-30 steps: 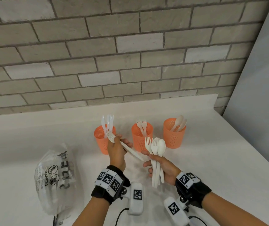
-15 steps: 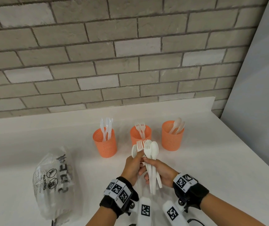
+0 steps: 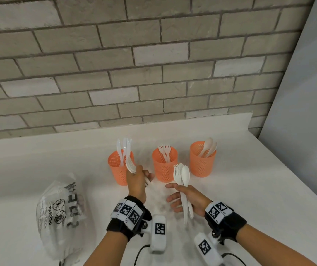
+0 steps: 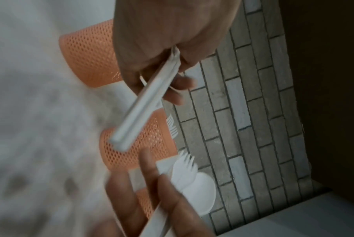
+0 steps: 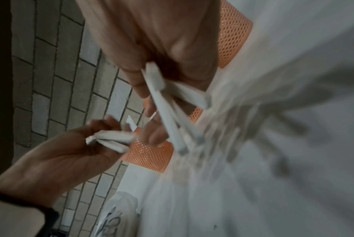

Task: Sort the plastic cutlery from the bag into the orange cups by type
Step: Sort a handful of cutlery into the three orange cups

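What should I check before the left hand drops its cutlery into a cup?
1. Left hand grips its fork: ok.
2. How many pieces it holds: cannot tell.
3. Fork cup, the middle one, upright with two forks: ok.
4. Left hand at the knife cup, not the fork cup: not ok.
5. Right hand holds its bundle clear of the cups: ok.

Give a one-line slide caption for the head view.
Left hand holds forks; right hand holds mixed cutlery before three orange cups.
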Demonstrator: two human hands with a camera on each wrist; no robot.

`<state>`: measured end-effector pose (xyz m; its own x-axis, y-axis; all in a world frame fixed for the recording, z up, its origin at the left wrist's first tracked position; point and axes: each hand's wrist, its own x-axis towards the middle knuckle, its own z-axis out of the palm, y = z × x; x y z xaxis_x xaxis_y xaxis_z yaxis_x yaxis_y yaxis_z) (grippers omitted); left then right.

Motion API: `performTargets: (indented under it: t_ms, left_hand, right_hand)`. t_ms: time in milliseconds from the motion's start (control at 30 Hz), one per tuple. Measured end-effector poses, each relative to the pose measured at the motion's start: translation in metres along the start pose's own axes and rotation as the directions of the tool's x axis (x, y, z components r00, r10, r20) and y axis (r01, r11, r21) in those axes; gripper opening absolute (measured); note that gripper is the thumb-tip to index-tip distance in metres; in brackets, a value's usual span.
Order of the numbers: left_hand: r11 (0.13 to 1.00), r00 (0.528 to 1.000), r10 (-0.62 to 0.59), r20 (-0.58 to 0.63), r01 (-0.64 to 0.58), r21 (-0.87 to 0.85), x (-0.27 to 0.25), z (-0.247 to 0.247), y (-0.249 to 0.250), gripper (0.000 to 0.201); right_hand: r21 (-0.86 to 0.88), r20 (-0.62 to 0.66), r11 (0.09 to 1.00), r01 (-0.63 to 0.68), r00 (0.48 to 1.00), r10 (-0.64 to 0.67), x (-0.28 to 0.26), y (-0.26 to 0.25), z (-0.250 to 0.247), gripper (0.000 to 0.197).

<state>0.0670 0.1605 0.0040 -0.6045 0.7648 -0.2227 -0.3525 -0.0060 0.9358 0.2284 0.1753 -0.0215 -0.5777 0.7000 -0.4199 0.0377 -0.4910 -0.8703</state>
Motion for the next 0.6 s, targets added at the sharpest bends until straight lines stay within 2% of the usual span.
performTargets:
  t_ms: [67, 167, 300, 467, 533, 600]
  left_hand:
    - [0.999, 0.999, 0.014, 0.029, -0.016, 0.052, 0.000, 0.000, 0.002, 0.005]
    - [0.975, 0.994, -0.002, 0.113, -0.023, 0.222, -0.006, 0.001, -0.004, 0.008]
    - [0.945, 0.973, -0.103, 0.207, 0.031, 0.325, -0.022, 0.007, -0.019, 0.013]
    - [0.939, 0.979, -0.076, 0.191, 0.005, 0.343, -0.033, 0.015, -0.034, 0.020]
    - [0.941, 0.980, -0.051, 0.191, -0.016, 0.338, -0.035, 0.017, -0.034, 0.015]
    - [0.934, 0.983, -0.050, 0.177, -0.017, 0.356, -0.034, 0.016, -0.033, 0.018]
  right_hand:
    - [-0.042, -0.053, 0.999, 0.017, 0.998, -0.020, 0.003, 0.002, -0.001, 0.025]
    - [-0.063, -0.091, 0.997, 0.035, 0.995, -0.041, 0.008, 0.004, 0.002, 0.022]
    - [-0.089, -0.123, 0.992, 0.090, 0.987, -0.100, 0.011, 0.004, 0.009, 0.017]
    - [-0.180, -0.071, 0.975, 0.130, 0.987, -0.145, 0.009, 0.006, 0.015, 0.018]
    - [-0.166, -0.056, 0.977, 0.134, 0.988, -0.145, 0.007, 0.006, 0.015, 0.020]
    - [-0.125, -0.049, 0.983, 0.134, 0.989, -0.141, 0.005, 0.005, 0.014, 0.020]
